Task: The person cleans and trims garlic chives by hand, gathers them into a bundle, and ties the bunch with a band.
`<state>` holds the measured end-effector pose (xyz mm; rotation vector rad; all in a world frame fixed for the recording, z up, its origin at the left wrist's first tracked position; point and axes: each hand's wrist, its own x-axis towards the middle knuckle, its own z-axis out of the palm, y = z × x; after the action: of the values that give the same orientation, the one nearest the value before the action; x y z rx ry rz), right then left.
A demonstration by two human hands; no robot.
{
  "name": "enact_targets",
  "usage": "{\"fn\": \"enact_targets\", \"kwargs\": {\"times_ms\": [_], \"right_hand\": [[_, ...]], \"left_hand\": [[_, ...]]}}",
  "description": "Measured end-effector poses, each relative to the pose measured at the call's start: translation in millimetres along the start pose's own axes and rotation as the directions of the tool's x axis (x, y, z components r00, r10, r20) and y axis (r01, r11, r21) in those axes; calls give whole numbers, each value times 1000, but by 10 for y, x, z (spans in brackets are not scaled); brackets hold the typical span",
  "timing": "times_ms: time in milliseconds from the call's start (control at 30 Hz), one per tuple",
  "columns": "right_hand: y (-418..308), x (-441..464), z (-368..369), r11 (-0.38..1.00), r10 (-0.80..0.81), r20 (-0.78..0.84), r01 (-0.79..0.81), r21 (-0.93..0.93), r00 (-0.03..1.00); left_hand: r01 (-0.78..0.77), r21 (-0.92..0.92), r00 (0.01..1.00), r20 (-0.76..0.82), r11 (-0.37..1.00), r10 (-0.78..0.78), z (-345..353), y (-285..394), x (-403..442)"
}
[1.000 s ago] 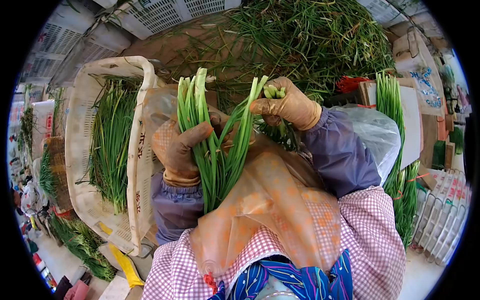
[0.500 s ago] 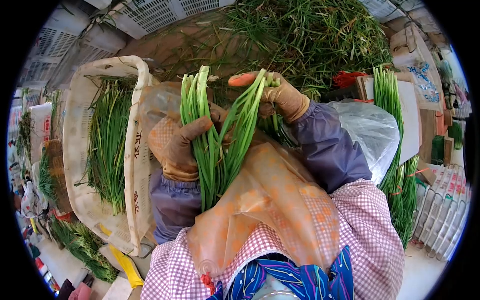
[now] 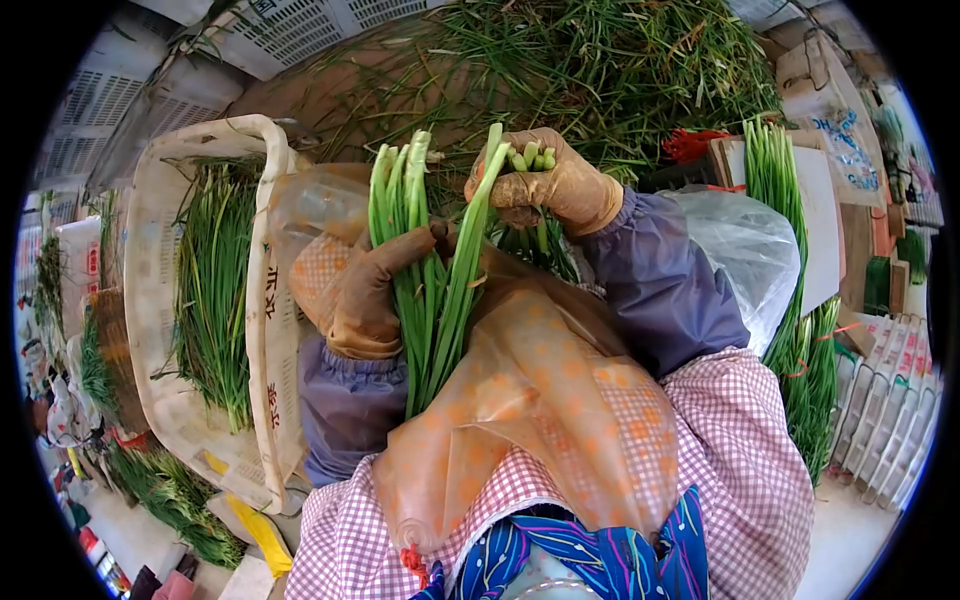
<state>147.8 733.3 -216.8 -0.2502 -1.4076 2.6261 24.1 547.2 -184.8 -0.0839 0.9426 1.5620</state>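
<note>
My left hand (image 3: 372,295), in a brown glove, is closed around a bunch of garlic chives (image 3: 420,310). Their pale cut ends point up and the green leaves hang down over my apron. To its right, my gloved right hand (image 3: 565,190) is closed on a smaller bunch of chives (image 3: 532,157), whose ends poke out of the fist. One broad stalk (image 3: 480,215) slants from the left bunch up to the right fingers, which appear to touch it. The fingertips of my left hand are partly hidden behind the leaves.
A white plastic crate (image 3: 262,330) with chives (image 3: 215,290) stands at left. Loose green trimmings (image 3: 620,70) are heaped ahead. On the right are tied chives (image 3: 805,400), a clear plastic bag (image 3: 740,255) and red ties (image 3: 690,143).
The fingers of my right hand have curled in from a stretched position. Stalks that leaned right toward that hand now stand nearer the left bunch, with one broad stalk at the right fingers.
</note>
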Motion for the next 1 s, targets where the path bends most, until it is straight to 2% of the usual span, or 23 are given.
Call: {"fn": "enact_targets", "kwargs": {"times_ms": [33,100,133,167,200,233,300,333,367,400,433,500,567,600,633,667,733,767,833,900,933,1000], "right_hand": [[-7,-9,-18,1000,-2,-3,2,0,1000],[-82,-26,-39,979,42,-58,-52,-198,997],[-130,-34,-60,979,39,-64,-51,-198,997],[-185,-37,-88,946,55,-32,-63,-318,998],[-219,-36,-116,899,76,-3,-70,-432,997],[-236,-26,-150,900,72,-9,-69,-431,997],[-252,-19,-194,893,-33,148,95,-439,988],[-279,-10,-153,807,-22,42,43,-589,999],[-268,0,-120,807,-23,37,40,-589,999],[-259,19,-87,742,-155,-112,41,-669,982],[-255,34,-72,670,-294,-238,22,-742,926],[-233,118,-255,501,-613,-265,107,-859,744],[-385,130,-655,387,-809,-274,119,-914,521],[-493,77,-895,358,-846,-331,-16,-934,418],[-550,33,-1172,355,-894,-325,46,-934,309],[-603,-65,-1179,502,-822,-467,27,-864,326],[-631,-236,-861,746,-568,-622,16,-666,539],[-595,-347,-612,838,-380,-596,-9,-545,707],[-428,-436,-244,882,-127,-432,-97,-460,893],[-236,-457,-60,987,60,-323,-104,-121,944],[-174,-410,-9,988,58,-323,-101,-119,945],[-101,-315,81,999,-13,-297,3,-34,955]], "left_hand": [[2,2,1000,2,1000,-2,10,-7,-15],[-57,-130,989,124,990,74,40,-26,-43],[-127,-7,973,192,992,126,-9,-31,-23],[-122,-4,973,196,992,121,-5,-23,-24],[-77,39,973,223,996,67,4,-17,-35],[-34,83,969,248,996,13,14,-18,-42],[-34,107,974,228,994,9,27,-43,-41],[-6,89,971,238,996,-16,45,-60,-38],[22,71,968,249,997,-39,56,-73,-37],[24,72,967,252,997,-41,37,-87,-33],[14,129,965,258,992,-48,-6,-109,-31],[7,185,964,260,983,-55,-13,-137,-75],[11,14,983,184,1000,-13,62,-163,-133],[-7,-77,982,187,997,22,-14,-192,-103],[-8,-80,982,187,997,23,-56,-165,-107],[-31,-63,988,151,998,40,-104,-124,-116],[-70,-25,990,123,997,72,-166,-74,-108],[-69,-30,990,119,997,72,-153,-82,-107],[-79,-57,990,110,995,84,-104,-97,-106],[-51,-41,991,121,998,56,-158,-99,-64],[-28,-21,991,130,999,30,-177,-95,-57],[-34,-26,993,116,999,37,-129,-107,-69]]}}
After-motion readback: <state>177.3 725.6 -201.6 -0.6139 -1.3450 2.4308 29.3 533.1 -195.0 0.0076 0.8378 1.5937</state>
